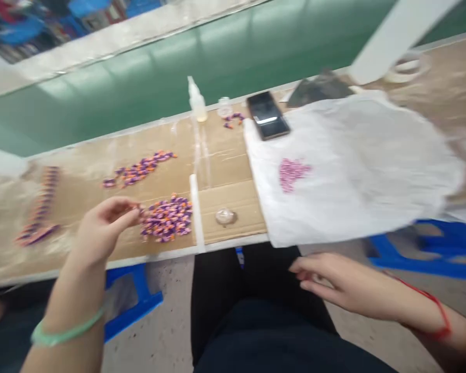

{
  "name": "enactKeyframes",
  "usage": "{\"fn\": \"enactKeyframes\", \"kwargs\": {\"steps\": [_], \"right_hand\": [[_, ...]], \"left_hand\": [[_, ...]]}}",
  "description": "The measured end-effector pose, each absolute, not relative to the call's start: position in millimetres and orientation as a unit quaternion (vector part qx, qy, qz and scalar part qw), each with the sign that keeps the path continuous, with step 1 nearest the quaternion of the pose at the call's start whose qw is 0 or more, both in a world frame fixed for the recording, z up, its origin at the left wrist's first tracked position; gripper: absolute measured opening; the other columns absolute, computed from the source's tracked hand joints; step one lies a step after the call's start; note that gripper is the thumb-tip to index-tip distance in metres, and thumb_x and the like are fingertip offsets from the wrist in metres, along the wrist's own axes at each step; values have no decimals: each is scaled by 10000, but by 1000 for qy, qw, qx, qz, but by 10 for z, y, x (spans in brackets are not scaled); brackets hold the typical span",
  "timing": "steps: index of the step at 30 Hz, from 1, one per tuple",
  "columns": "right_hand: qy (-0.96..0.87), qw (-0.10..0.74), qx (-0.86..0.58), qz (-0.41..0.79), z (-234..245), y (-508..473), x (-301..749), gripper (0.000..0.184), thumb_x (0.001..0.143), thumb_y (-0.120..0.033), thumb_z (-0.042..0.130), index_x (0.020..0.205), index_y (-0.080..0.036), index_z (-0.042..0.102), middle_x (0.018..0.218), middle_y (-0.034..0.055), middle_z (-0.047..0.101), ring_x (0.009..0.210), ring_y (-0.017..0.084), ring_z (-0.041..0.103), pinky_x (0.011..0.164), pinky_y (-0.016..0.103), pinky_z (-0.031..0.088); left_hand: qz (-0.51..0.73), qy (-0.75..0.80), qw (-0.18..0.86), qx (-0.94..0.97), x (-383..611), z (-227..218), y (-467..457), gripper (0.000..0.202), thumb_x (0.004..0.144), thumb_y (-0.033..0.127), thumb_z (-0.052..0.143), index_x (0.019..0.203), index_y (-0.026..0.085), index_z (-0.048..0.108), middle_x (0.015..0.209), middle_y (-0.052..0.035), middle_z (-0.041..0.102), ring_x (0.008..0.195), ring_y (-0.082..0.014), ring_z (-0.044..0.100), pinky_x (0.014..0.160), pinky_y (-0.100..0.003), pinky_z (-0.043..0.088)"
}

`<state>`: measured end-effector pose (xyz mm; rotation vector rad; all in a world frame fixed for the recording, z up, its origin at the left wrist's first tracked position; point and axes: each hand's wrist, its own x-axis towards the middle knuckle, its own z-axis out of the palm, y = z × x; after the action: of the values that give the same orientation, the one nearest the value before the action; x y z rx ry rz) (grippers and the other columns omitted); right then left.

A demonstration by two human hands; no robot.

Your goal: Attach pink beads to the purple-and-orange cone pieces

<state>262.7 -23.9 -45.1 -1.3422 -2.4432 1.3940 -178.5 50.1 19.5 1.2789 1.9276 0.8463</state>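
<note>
My left hand (pixel 103 228) reaches over the near edge of the cardboard-covered bench (pixel 225 171), its fingers curled together at the left side of a heap of small purple and orange pieces (pixel 166 218); whether they pinch a piece is blurred. My right hand (pixel 334 284) rests low over my lap in dark trousers, fingers stretched out flat, holding nothing. A red string circles that wrist, a green band the left one.
More purple-orange pieces lie in a line (pixel 140 168) and at the far left (pixel 41 207). A white plastic bag (pixel 353 166) holds pink bits (pixel 291 173). A phone (pixel 267 115), a small dropper bottle (pixel 197 100), a tape roll (pixel 406 67) and blue stools (pixel 423 248) are around.
</note>
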Motion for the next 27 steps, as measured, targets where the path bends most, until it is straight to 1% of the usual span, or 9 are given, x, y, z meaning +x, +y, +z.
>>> {"fn": "enactKeyframes", "kwargs": {"steps": [2,3,5,7,10,13,17,22,27], "right_hand": [[-793,56,-352,494,-115,-61,2555,229,962,-209,488,1021,-219,709,917,77,759,824,199,723,741,305,554],[-797,93,-336,493,0,33,2543,237,975,-198,467,1013,-203,700,907,69,752,814,175,709,734,277,538],[-806,168,-367,432,98,219,2562,218,981,-191,462,949,-189,678,849,56,728,758,151,665,711,263,505],[-812,211,-436,325,44,403,2610,181,964,-188,491,877,-191,649,810,50,695,745,161,623,713,286,476],[-816,206,-496,211,-167,657,2649,147,906,-137,517,827,-184,631,832,58,672,797,187,597,739,319,450],[-813,179,-528,167,-333,815,2623,112,859,-119,545,805,-176,624,830,63,655,806,196,581,746,329,445],[-805,173,-544,159,-390,858,2578,87,839,-119,565,799,-178,615,834,60,658,801,191,580,751,325,448],[-817,169,-519,188,-357,858,2594,149,861,-94,525,810,-175,639,867,68,674,860,204,599,792,337,463],[-822,187,-506,182,-330,858,2612,146,882,-111,515,816,-174,628,851,72,663,841,205,589,780,340,456]], "left_hand": [[331,724,345,497,-1647,174,412,327,612,511,835,763,265,683,724,-20,722,655,-236,684,610,-335,616],[323,717,351,509,-1583,162,371,308,629,526,830,756,283,688,744,-17,726,660,-240,683,598,-332,613],[309,693,354,547,-1463,145,288,259,671,530,804,746,310,690,870,-5,742,745,-254,692,615,-331,610],[295,668,353,585,-1347,138,203,200,710,507,780,756,333,693,943,28,729,839,-259,682,649,-326,599],[301,627,383,608,-1161,124,84,201,734,499,757,705,318,672,779,21,673,719,-228,626,569,-306,529],[312,590,451,593,-953,73,-3,259,764,453,742,646,258,620,684,-19,616,627,-199,562,538,-289,465],[312,535,509,598,-729,-57,-46,181,805,364,724,696,234,660,693,-47,620,644,-199,574,564,-281,474],[336,493,544,590,-611,-198,-88,97,875,282,685,782,256,694,742,-33,638,687,-169,593,597,-234,486],[371,486,597,519,-531,-269,-192,98,899,321,695,844,239,692,809,-35,616,605,-125,531,541,-226,448]]}}
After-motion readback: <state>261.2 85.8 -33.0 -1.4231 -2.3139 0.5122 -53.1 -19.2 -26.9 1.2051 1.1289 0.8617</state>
